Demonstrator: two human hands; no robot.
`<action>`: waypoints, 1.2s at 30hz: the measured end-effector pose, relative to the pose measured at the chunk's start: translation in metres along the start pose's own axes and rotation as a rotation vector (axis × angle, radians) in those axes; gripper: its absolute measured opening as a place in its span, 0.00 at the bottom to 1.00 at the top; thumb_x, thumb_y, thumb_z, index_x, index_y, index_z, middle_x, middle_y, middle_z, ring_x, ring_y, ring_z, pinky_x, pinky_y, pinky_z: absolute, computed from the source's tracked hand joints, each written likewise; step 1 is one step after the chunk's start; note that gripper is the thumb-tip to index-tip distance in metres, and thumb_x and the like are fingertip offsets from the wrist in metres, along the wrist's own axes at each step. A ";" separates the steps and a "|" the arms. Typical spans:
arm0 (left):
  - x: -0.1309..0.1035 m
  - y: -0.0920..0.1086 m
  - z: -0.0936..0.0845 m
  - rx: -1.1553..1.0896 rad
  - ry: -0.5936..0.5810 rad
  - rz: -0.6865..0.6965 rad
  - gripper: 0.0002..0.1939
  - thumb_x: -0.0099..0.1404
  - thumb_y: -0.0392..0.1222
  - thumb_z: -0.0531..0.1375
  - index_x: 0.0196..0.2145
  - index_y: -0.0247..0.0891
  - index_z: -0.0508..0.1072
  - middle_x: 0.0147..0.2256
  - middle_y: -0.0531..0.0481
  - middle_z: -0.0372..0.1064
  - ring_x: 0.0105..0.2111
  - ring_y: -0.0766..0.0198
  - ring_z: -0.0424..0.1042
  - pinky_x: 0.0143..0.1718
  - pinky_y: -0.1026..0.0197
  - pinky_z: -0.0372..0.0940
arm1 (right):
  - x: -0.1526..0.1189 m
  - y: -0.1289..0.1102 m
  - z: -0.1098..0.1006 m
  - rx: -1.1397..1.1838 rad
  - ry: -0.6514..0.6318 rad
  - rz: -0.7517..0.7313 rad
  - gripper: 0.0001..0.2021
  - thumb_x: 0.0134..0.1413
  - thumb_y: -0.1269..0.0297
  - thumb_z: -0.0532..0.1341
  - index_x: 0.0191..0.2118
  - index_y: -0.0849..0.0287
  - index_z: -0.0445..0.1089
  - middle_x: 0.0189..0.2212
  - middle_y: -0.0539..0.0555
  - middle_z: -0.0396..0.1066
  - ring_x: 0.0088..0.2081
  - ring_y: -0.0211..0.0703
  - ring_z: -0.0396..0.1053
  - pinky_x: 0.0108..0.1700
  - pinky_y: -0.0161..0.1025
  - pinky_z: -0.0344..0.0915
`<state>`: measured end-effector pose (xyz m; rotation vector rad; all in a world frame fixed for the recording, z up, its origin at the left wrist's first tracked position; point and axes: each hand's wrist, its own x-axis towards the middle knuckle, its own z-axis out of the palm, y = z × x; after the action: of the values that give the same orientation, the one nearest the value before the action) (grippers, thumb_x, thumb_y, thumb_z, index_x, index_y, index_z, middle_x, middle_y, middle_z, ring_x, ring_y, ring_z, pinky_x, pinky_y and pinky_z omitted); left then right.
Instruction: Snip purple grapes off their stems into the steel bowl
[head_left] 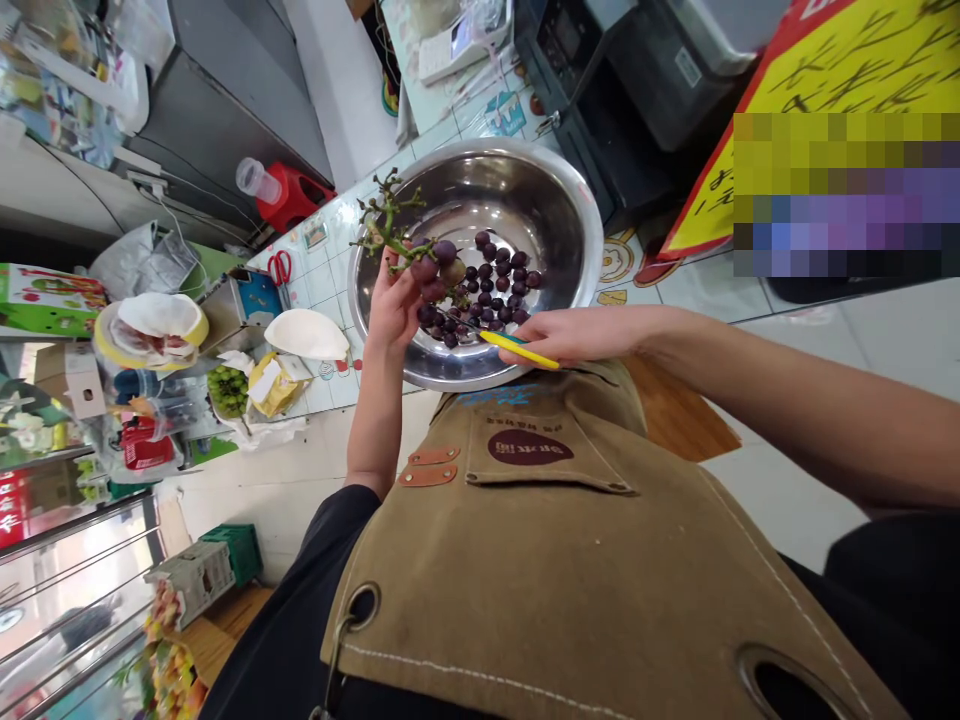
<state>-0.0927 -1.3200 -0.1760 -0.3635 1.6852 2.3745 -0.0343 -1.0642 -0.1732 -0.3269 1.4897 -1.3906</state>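
My left hand (395, 302) is closed around a bunch of grapes (424, 268), holding it up over the near left part of a large steel basin (576, 215). Bare green stems stick up at the bunch's top, and several dark grapes still hang from its lower end. With my right hand (555, 333) I grip scissors (517, 349) with yellow and green handles. Their blades point left toward the bottom of the bunch; whether they touch a stem I cannot tell. Many loose purple grapes (501, 275) lie on the basin's floor.
On the tiled counter to the left are red scissors (280, 268), a white foam piece (307, 334), green grapes (228, 390) and a red jug (289, 196). A dark machine (592, 110) stands behind the basin. A yellow sign (847, 75) is at the right.
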 end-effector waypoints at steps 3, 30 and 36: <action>-0.001 -0.001 0.003 -0.004 -0.038 -0.030 0.18 0.71 0.43 0.70 0.57 0.50 0.77 0.62 0.47 0.74 0.68 0.46 0.71 0.69 0.36 0.69 | -0.004 -0.008 -0.005 -0.076 0.048 0.046 0.33 0.50 0.31 0.74 0.22 0.55 0.63 0.20 0.48 0.56 0.22 0.35 0.52 0.22 0.37 0.48; 0.033 -0.042 -0.008 0.002 0.045 -0.038 0.05 0.75 0.38 0.65 0.47 0.46 0.75 0.49 0.53 0.77 0.59 0.58 0.78 0.61 0.52 0.76 | 0.019 -0.008 -0.016 -0.229 0.004 0.144 0.33 0.56 0.31 0.70 0.23 0.57 0.65 0.20 0.50 0.61 0.22 0.35 0.55 0.22 0.36 0.49; 0.019 -0.026 0.001 -0.186 0.085 -0.132 0.16 0.81 0.37 0.54 0.62 0.48 0.72 0.61 0.50 0.76 0.66 0.53 0.75 0.67 0.40 0.73 | 0.006 -0.002 -0.005 0.320 -0.147 0.110 0.31 0.70 0.31 0.56 0.30 0.56 0.61 0.19 0.47 0.57 0.21 0.31 0.47 0.21 0.31 0.41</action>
<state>-0.1028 -1.3100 -0.2051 -0.5945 1.4282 2.4539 -0.0417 -1.0664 -0.1748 -0.1398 1.1279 -1.4561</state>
